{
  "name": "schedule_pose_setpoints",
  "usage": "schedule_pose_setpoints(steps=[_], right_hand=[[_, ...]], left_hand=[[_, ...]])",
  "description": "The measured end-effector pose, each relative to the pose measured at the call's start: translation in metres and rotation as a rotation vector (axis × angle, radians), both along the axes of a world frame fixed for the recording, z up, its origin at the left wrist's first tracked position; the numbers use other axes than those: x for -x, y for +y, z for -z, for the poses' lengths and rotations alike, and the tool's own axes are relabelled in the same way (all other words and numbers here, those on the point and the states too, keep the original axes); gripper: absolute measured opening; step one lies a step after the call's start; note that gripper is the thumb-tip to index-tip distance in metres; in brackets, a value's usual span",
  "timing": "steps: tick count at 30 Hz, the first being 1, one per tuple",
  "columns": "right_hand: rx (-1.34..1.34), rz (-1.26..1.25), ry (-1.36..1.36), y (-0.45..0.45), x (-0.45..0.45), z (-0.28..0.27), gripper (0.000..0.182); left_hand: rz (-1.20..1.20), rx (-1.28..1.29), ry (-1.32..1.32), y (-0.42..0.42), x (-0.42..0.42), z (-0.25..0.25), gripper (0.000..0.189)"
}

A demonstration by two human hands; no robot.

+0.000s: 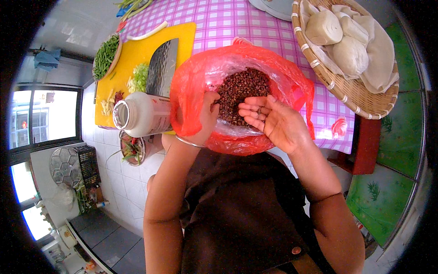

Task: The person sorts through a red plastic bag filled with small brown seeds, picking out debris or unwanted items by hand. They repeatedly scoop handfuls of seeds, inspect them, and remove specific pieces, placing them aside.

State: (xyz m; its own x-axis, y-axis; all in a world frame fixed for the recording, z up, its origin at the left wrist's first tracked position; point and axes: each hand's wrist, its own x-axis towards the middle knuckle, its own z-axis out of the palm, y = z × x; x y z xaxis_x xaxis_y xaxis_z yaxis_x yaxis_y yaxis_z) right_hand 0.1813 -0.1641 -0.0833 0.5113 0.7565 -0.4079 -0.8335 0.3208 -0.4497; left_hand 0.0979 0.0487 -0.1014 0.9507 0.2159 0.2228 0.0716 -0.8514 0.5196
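A red plastic bag (191,78) lies wide open at the table's near edge, holding a heap of dried Sichuan peppercorns (244,84). My left hand (208,116) is inside the bag's left side, fingers curled at the edge of the heap; whether they pinch any peppercorns is hidden. My right hand (273,120) is palm up over the right part of the heap, fingers slightly bent and apart, with nothing seen in it. Just left of the bag, a white plastic jar (143,114) without a lid leans on its side, its mouth facing left.
A yellow cutting board (184,32) bears a cleaver (164,65), chopped scallion (138,77), garlic and dried chili. A bowl of cut green beans (106,56) is at its left. Steamed buns (323,27) lie in a wicker basket (373,106) at right. A scrap bin (137,149) stands below.
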Motion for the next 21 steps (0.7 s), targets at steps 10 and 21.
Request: schedule_pose_setpoints(steps=[10, 21], right_hand=[[-0.029, 0.024, 0.000, -0.003, 0.003, 0.003, 0.040], [-0.025, 0.029, -0.029, -0.004, 0.003, 0.004, 0.037]], left_hand=[[0.054, -0.037, -0.044, 0.001, -0.002, 0.008, 0.024], [-0.037, 0.541, 0.048, 0.010, 0.001, -0.015, 0.007]])
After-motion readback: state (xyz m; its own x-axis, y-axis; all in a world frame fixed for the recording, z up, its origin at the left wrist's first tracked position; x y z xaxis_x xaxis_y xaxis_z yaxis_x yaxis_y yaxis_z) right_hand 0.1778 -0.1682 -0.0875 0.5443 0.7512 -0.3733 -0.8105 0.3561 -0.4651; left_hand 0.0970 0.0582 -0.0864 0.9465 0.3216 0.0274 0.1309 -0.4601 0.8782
